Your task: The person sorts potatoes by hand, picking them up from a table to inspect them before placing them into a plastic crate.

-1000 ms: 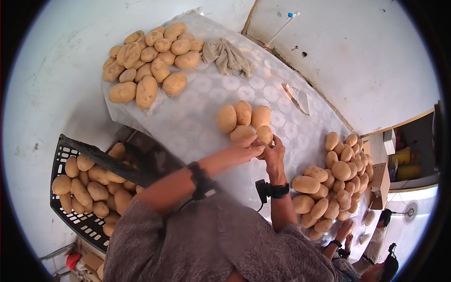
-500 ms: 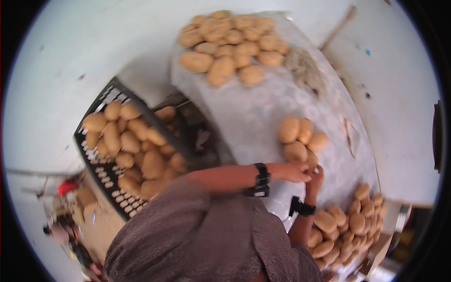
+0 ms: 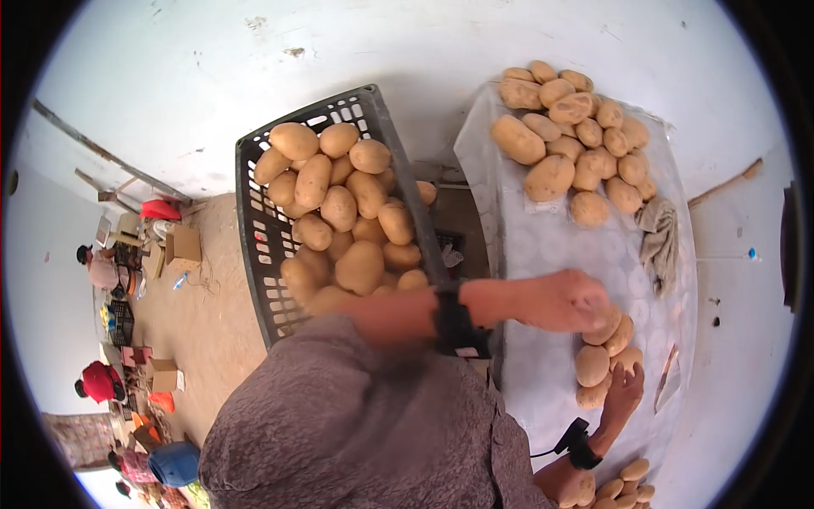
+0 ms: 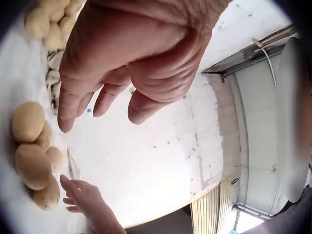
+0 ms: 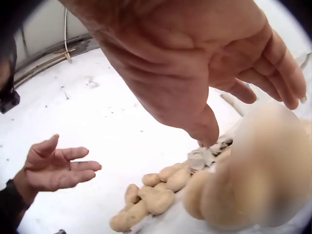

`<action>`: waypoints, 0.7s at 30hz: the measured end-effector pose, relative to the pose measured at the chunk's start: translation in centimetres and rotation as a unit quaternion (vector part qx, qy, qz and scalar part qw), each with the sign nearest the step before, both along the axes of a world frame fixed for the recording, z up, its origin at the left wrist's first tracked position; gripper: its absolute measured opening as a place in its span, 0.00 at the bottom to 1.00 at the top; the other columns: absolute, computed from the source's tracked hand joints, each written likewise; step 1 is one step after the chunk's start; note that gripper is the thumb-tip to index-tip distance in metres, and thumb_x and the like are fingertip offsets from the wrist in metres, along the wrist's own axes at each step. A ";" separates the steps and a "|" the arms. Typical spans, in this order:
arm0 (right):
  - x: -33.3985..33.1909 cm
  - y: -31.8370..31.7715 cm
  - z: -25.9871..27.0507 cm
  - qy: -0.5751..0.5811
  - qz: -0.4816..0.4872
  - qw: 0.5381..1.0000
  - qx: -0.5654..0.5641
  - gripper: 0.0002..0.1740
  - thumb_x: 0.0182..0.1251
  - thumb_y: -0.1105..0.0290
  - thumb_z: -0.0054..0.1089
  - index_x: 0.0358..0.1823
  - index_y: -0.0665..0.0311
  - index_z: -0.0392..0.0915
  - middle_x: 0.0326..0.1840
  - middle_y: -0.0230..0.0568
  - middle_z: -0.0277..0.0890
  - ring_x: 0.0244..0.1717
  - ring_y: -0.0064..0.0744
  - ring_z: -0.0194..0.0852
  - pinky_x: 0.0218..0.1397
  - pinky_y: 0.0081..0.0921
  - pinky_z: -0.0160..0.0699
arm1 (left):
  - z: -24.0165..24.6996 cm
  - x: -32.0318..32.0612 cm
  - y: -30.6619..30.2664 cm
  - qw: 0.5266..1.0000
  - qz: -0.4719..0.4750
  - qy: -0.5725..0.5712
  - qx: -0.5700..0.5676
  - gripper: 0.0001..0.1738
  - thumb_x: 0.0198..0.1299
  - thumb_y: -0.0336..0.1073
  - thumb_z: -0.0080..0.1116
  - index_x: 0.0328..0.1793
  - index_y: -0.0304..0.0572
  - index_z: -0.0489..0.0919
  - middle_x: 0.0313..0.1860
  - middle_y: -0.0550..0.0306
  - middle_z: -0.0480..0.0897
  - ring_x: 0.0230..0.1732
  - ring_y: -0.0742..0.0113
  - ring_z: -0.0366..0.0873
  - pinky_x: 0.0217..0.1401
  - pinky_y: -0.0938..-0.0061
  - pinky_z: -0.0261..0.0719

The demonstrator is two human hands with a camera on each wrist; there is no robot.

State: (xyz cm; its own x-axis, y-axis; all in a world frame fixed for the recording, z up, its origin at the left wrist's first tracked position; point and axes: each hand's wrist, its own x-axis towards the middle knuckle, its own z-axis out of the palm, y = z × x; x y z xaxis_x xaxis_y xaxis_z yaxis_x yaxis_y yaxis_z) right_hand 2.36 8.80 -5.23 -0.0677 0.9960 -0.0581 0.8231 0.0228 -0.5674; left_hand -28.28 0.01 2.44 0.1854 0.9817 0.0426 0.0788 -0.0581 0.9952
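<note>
A small group of potatoes (image 3: 591, 365) lies together on the plastic-covered table (image 3: 543, 373). My left hand (image 3: 564, 301) is raised over the near edge of this group, beside the crate. In the left wrist view the left hand (image 4: 141, 63) has its fingers extended and thumb apart, with nothing held. My right hand (image 3: 623, 394) is at the far side of the group, its fingertips overlapping one potato (image 3: 627, 358) in the head view. Seen from the right wrist, the right hand (image 5: 195, 63) has loosely bent fingers beside a large blurred potato (image 5: 273, 165).
A black plastic crate (image 3: 248, 191) full of potatoes stands left of the table. A larger potato pile (image 3: 547, 176) and a grey cloth (image 3: 658, 242) lie at the table's far end; more potatoes (image 3: 632, 471) lie nearer. Several people work in the room at left.
The head view has swung left, bringing the crate toward the middle. My hands, earlier together at one potato of the small group, are now apart; the left has moved away toward the crate side.
</note>
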 end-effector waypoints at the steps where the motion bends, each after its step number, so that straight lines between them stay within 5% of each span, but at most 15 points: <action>1: -1.5 0.4 1.0 0.121 0.047 0.992 -0.004 0.29 0.67 0.63 0.60 0.64 0.75 0.66 0.56 0.62 0.75 0.55 0.49 0.77 0.56 0.38 0.75 | 0.6 -1.8 -0.9 0.999 0.031 0.019 0.009 0.24 0.63 0.41 0.59 0.58 0.30 0.73 0.49 0.42 0.81 0.46 0.62 0.81 0.48 0.71 0.79; 2: -3.2 0.5 2.0 0.182 0.085 0.979 -0.025 0.27 0.68 0.72 0.57 0.65 0.76 0.64 0.57 0.60 0.75 0.55 0.43 0.76 0.56 0.34 0.76 | 1.2 -3.7 -1.9 0.997 0.064 0.038 0.017 0.23 0.64 0.41 0.59 0.59 0.30 0.73 0.50 0.41 0.80 0.49 0.62 0.81 0.50 0.71 0.79; 5: -11.0 -1.7 6.7 0.238 0.142 0.959 -0.061 0.29 0.66 0.72 0.58 0.66 0.75 0.63 0.57 0.60 0.75 0.53 0.39 0.77 0.57 0.32 0.76 | 2.2 -9.2 -5.7 0.978 0.191 0.079 0.021 0.23 0.64 0.41 0.59 0.59 0.31 0.74 0.50 0.46 0.81 0.52 0.65 0.79 0.53 0.72 0.79; 8: -17.3 -2.9 8.1 0.238 0.314 0.917 -0.059 0.30 0.63 0.71 0.61 0.66 0.72 0.65 0.57 0.56 0.76 0.49 0.37 0.80 0.51 0.29 0.78 | 0.7 -14.7 -9.6 0.928 0.337 0.159 0.017 0.24 0.64 0.43 0.60 0.59 0.32 0.75 0.49 0.51 0.81 0.52 0.68 0.78 0.51 0.74 0.78; 10: -22.3 -5.3 9.6 0.227 0.401 0.884 -0.077 0.31 0.61 0.69 0.64 0.65 0.70 0.66 0.53 0.54 0.78 0.47 0.37 0.81 0.45 0.29 0.79 | 0.0 -18.0 -12.1 0.896 0.437 0.027 -0.074 0.21 0.57 0.41 0.63 0.50 0.31 0.78 0.36 0.50 0.80 0.36 0.66 0.77 0.39 0.71 0.77; 12: -26.8 -7.6 10.6 0.199 0.486 0.846 -0.087 0.31 0.60 0.66 0.66 0.64 0.70 0.67 0.49 0.54 0.79 0.45 0.38 0.82 0.42 0.30 0.80 | -0.6 -20.4 -14.9 0.824 0.525 0.193 -0.088 0.26 0.59 0.45 0.64 0.56 0.32 0.77 0.46 0.48 0.82 0.48 0.61 0.80 0.49 0.72 0.78; 13: -28.9 -8.6 10.2 0.193 0.526 0.823 -0.093 0.32 0.60 0.65 0.66 0.63 0.69 0.68 0.47 0.55 0.79 0.44 0.40 0.82 0.41 0.32 0.80 | -1.8 -22.0 -16.2 0.822 0.529 0.193 -0.087 0.26 0.59 0.45 0.64 0.56 0.32 0.77 0.46 0.48 0.82 0.48 0.61 0.80 0.49 0.72 0.78; 15: -33.0 -10.4 8.9 0.186 0.578 0.791 -0.072 0.31 0.60 0.60 0.64 0.61 0.69 0.68 0.45 0.60 0.79 0.44 0.50 0.81 0.44 0.39 0.79 | -5.3 -25.2 -18.3 0.728 0.583 0.333 -0.139 0.29 0.53 0.45 0.66 0.56 0.33 0.75 0.49 0.40 0.80 0.50 0.48 0.79 0.52 0.65 0.77; 16: -35.0 -11.3 8.2 0.174 0.600 0.779 -0.057 0.31 0.60 0.58 0.63 0.60 0.69 0.68 0.44 0.61 0.78 0.44 0.54 0.80 0.46 0.42 0.78 | -6.5 -25.8 -18.7 0.724 0.589 0.333 -0.137 0.29 0.53 0.45 0.66 0.56 0.33 0.75 0.49 0.40 0.80 0.50 0.48 0.79 0.52 0.65 0.77; 18: -38.0 -13.0 6.8 0.162 0.623 0.764 -0.039 0.31 0.60 0.55 0.61 0.59 0.70 0.68 0.43 0.62 0.78 0.44 0.59 0.79 0.48 0.45 0.76 | -8.4 -26.3 -19.4 0.605 0.649 0.412 -0.206 0.26 0.50 0.43 0.66 0.51 0.35 0.74 0.48 0.37 0.78 0.53 0.41 0.76 0.55 0.57 0.75; 19: -39.2 -13.7 6.2 0.126 0.637 0.757 -0.069 0.32 0.61 0.55 0.61 0.59 0.70 0.68 0.43 0.62 0.78 0.46 0.60 0.77 0.50 0.47 0.75 | -9.4 -26.6 -19.6 0.601 0.654 0.412 -0.203 0.26 0.50 0.43 0.66 0.51 0.35 0.74 0.48 0.37 0.78 0.53 0.41 0.76 0.55 0.57 0.75; 21: -41.1 -14.8 3.9 0.088 0.651 0.748 -0.096 0.32 0.61 0.54 0.60 0.58 0.71 0.68 0.44 0.62 0.77 0.48 0.61 0.76 0.52 0.49 0.74 | -11.1 -27.1 -19.9 0.544 0.633 0.476 -0.278 0.33 0.50 0.43 0.68 0.60 0.38 0.69 0.56 0.34 0.73 0.58 0.37 0.72 0.58 0.50 0.72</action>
State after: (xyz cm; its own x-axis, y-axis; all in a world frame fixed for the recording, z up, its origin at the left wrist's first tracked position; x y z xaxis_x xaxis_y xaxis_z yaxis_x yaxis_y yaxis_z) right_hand -38.70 -5.97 -1.34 -0.9963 0.0537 -0.0670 0.0858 0.6443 -0.7599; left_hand -55.41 -19.89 -8.63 -0.9754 0.1610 0.1505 0.2006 0.9313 0.3042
